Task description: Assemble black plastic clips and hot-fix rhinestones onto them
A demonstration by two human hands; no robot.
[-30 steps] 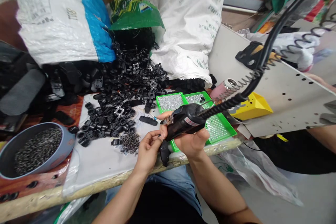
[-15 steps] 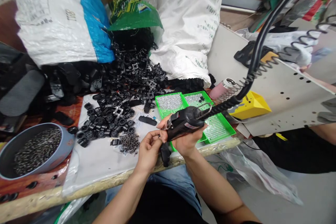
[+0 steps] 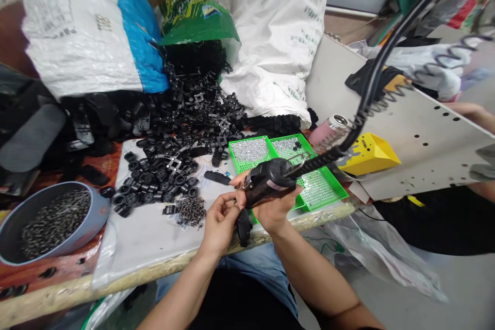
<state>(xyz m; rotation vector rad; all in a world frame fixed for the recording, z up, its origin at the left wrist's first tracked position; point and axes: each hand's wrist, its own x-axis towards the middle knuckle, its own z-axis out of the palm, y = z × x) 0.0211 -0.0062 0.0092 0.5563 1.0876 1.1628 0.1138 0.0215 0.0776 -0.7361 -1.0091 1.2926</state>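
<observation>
One driver (image 3: pixel 270 181), fastening step likely

I find the right hand (image 3: pixel 277 211) wrapped round the driver; the left hand (image 3: pixel 221 216) pinches the part (image 3: pixel 244 228) under its nose, at the table's (image 3: pixel 150 268) edge. Contact point hidden. I judge the next move calls for steady alignment.

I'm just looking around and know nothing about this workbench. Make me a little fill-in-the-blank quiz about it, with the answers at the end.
1. The right hand grips a power tool whose body is ____.
2. The trays of tiny silvery pieces are ____.
3. The flask near them has a ____ body.
4. The bowl stands by the picture's ____ edge.

Missing words: black; green; pink; left.
</observation>
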